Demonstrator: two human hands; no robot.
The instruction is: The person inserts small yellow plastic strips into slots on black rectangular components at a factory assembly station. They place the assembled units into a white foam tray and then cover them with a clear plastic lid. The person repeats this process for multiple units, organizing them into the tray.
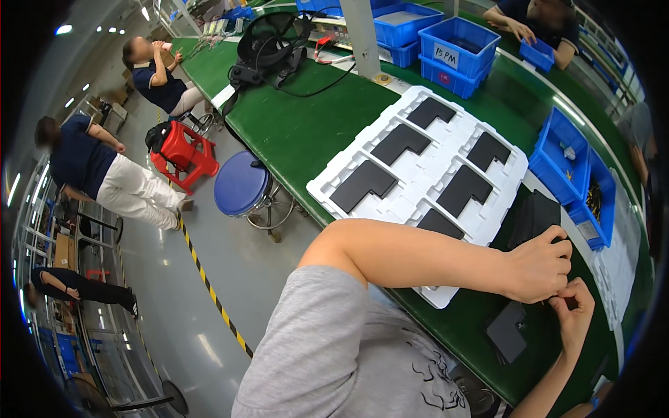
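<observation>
My left hand reaches across the green bench with its fingers curled. Close below it, my right hand has thumb and fingertips pinched together. The two hands almost meet; whatever is between their fingers is too small or hidden to make out. Beside them lies a black L-shaped piece on the bench. Just beyond my left hand are more dark flat pieces, partly covered by the hand. A white moulded tray holds several black L-shaped pieces in its recesses, and my left forearm hides part of it.
Blue bins with small parts stand past my hands, and stacked blue bins at the back. A black strapped headgear with a cable lies on the bench. A blue stool stands beside it. Several people are around.
</observation>
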